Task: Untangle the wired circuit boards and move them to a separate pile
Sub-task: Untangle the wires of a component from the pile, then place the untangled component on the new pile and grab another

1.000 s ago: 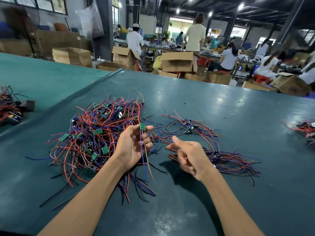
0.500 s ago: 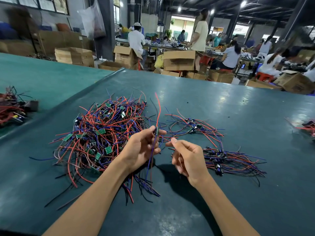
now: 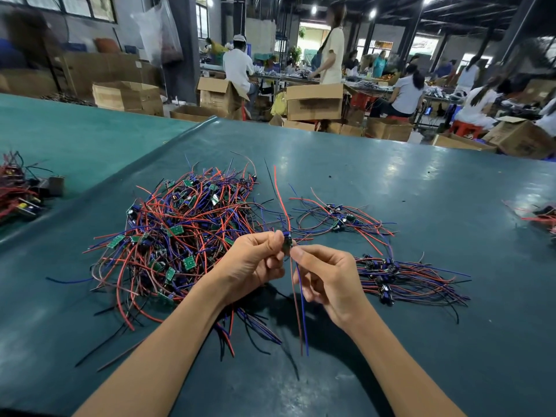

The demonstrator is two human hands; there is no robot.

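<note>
A big tangled heap of small green circuit boards with red, blue and black wires lies on the dark green table, left of centre. One wired board is held above the table between both hands. My left hand pinches it from the left, my right hand pinches it from the right. Its red and blue wires hang down between the hands and one red wire sticks up. To the right lie two sorted bundles, a loose one farther back and a straighter one nearer.
The table runs on to a far edge with cardboard boxes behind it. More wire clutter sits at the left edge and at the right edge. Several people work at benches in the background.
My left hand lifted one board out of the heap and turned it, swinging a red wire upward. My right hand came in and now pinches the same board.
</note>
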